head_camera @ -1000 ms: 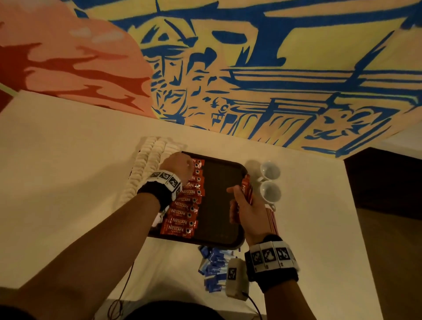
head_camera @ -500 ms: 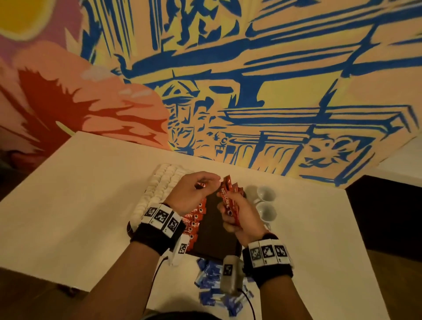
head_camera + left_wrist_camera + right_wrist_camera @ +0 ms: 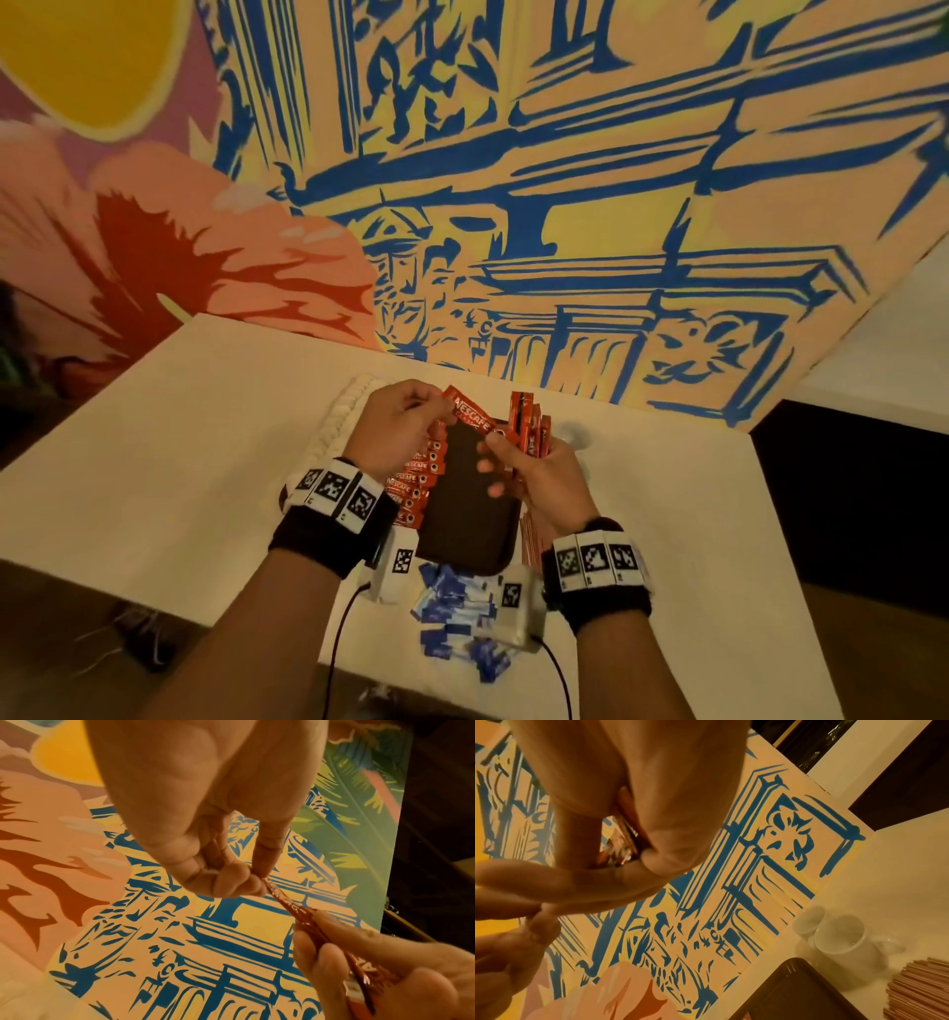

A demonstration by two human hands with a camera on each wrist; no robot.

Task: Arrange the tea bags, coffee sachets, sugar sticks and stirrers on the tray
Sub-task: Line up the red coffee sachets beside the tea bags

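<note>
A dark rectangular tray (image 3: pixel 464 519) lies on the white table, with a row of several red coffee sachets (image 3: pixel 418 475) along its left side. Above the tray my left hand (image 3: pixel 405 421) pinches the top end of one red coffee sachet (image 3: pixel 472 416) between thumb and fingertips (image 3: pixel 246 880). My right hand (image 3: pixel 529 467) grips a bunch of red sachets (image 3: pixel 529 426) upright and also touches the lower end of that single sachet (image 3: pixel 303 910). In the right wrist view the bunch (image 3: pixel 618 845) shows between the curled fingers.
Blue sachets (image 3: pixel 457 606) lie piled at the table's near edge below the tray. Thin stirrers (image 3: pixel 918 990) are stacked right of the tray (image 3: pixel 793 990), with two white cups (image 3: pixel 839 939) behind them. A white knitted mat (image 3: pixel 339 416) lies left of the tray. A painted wall stands behind.
Both hands rose from the tray and came together. My left hand left the sachet row and now pinches one sachet drawn out of the bunch in my right hand. The view tilted up.
</note>
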